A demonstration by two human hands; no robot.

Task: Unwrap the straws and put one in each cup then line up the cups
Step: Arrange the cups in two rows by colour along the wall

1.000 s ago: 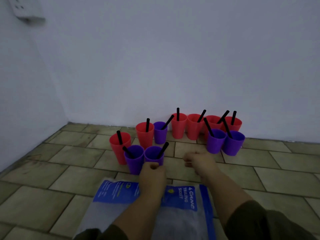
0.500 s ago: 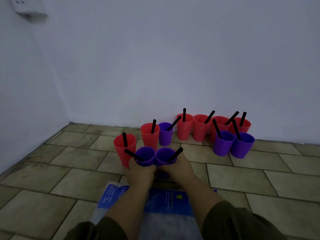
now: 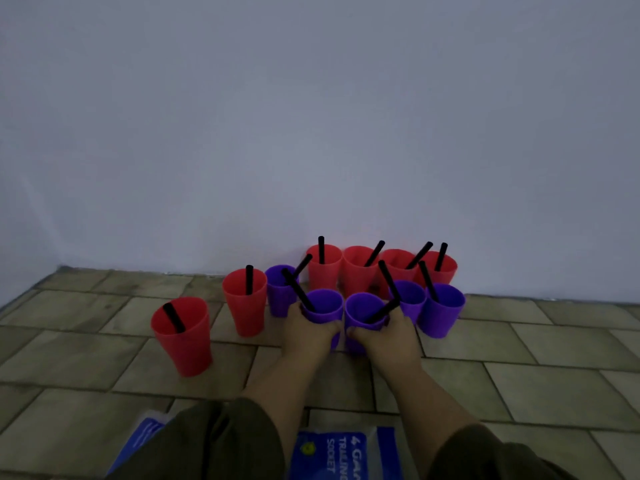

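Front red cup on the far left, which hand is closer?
Left. The left hand holds a purple cup right of the red cup; the right hand holds another, farther right.

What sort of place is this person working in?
Probably a bare indoor room, perhaps at home: cups stand on a tiled floor against a plain painted wall, and a printed plastic packet lies near the person.

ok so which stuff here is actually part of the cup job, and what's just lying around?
Job:
- red cups
- purple cups
- black straws
- left hand and right hand, each gripping a purple cup

Lying about:
- blue packet on the tiled floor
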